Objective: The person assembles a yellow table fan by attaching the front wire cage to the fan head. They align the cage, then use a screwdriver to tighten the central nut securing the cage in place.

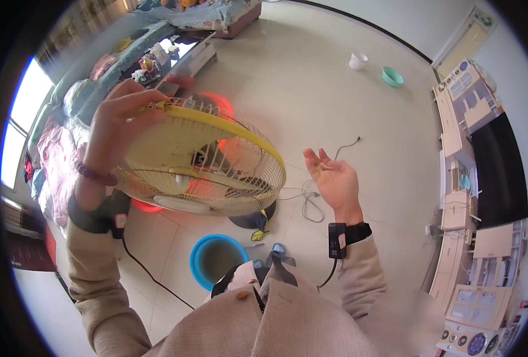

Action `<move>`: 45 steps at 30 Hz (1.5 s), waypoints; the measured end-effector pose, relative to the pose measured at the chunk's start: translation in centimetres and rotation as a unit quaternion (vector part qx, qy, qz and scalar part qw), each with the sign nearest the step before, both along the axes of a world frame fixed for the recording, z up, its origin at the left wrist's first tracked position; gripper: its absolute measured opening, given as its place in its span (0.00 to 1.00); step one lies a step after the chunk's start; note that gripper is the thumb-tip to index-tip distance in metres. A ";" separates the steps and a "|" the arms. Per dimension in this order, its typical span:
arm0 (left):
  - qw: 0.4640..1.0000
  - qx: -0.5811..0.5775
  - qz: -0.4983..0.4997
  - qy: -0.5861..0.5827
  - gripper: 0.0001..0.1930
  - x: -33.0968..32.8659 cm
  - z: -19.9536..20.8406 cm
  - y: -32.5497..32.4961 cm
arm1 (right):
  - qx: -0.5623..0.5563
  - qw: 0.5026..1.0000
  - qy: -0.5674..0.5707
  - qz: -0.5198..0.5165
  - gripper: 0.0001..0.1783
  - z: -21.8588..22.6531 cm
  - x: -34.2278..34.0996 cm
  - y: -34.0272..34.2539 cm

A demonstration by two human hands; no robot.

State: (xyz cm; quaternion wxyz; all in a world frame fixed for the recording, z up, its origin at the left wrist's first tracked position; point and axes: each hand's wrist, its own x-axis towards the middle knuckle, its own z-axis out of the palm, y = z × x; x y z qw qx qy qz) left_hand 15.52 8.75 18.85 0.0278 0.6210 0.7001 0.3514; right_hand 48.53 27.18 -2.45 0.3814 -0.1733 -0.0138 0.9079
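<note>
One yellow-rimmed fan cage [207,169] sits just right of L hand [116,122], the nearer one, gripping its rim, long axis slanting across toward R hand [337,181], open, empty & apart, w/ blue tub [195,262] btwn forearms.

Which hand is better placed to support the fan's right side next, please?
Probably the right hand: open, apparently empty and nearest that side. The left hand holds the fan at its yellow rim.
</note>
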 end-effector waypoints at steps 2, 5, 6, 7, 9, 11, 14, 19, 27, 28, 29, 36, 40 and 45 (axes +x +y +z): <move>1.000 -0.006 -0.004 -0.018 0.11 -0.1 -0.2 0.2 | 0.029 1.000 -0.012 0.002 0.18 -0.2 0.9 -1.3; 0.999 0.006 -0.018 -0.031 0.11 -0.4 -0.4 0.4 | 0.101 0.990 -0.092 0.013 0.16 -1.2 1.7 -2.3; 1.000 0.010 -0.019 -0.019 0.11 -0.5 -0.5 0.6 | 0.166 0.974 -0.152 0.018 0.15 -1.8 2.0 -2.6; 1.000 0.007 -0.006 -0.011 0.11 -0.6 -0.3 0.5 | 0.152 0.979 -0.132 0.024 0.12 -2.4 2.0 -2.4; 0.999 0.019 -0.041 0.019 0.10 -0.6 0.1 0.2 | 0.037 0.997 -0.058 0.032 0.08 -3.9 2.3 -2.5; 0.998 0.025 -0.051 0.035 0.11 -0.5 0.3 0.2 | -0.018 0.985 -0.172 -0.007 0.06 -5.6 2.5 -3.1; 0.997 0.033 -0.065 0.034 0.12 -0.4 0.3 0.2 | -0.059 0.965 -0.254 -0.023 0.06 -7.5 2.8 -4.2; 0.997 0.026 -0.062 0.026 0.12 -0.5 0.4 -0.3 | 0.030 0.967 -0.250 0.049 0.06 -7.2 3.3 -4.9; 0.998 0.022 -0.037 0.037 0.13 -0.4 0.6 -0.6 | 0.134 0.947 -0.272 0.102 0.10 -3.0 3.0 -3.5; 0.998 0.021 -0.038 0.035 0.13 -0.4 0.6 -0.5 | 0.165 0.943 -0.271 0.104 0.10 -1.5 2.7 -3.1; 0.998 0.022 -0.039 0.038 0.13 -0.3 0.6 -0.5 | 0.172 0.932 -0.304 0.093 0.10 0.3 2.5 -2.7; 0.997 0.015 -0.060 0.044 0.14 -0.1 1.0 -0.3 | 0.504 0.802 -0.277 0.160 0.12 15.9 -1.8 -2.5; 0.996 0.019 -0.058 0.062 0.13 0.0 1.1 -0.1 | 0.560 0.741 -0.276 0.248 0.12 21.0 -6.4 -3.1; 0.993 0.036 -0.058 0.098 0.13 -0.1 1.0 0.0 | 0.517 0.752 -0.266 0.312 0.13 22.8 -11.4 -3.4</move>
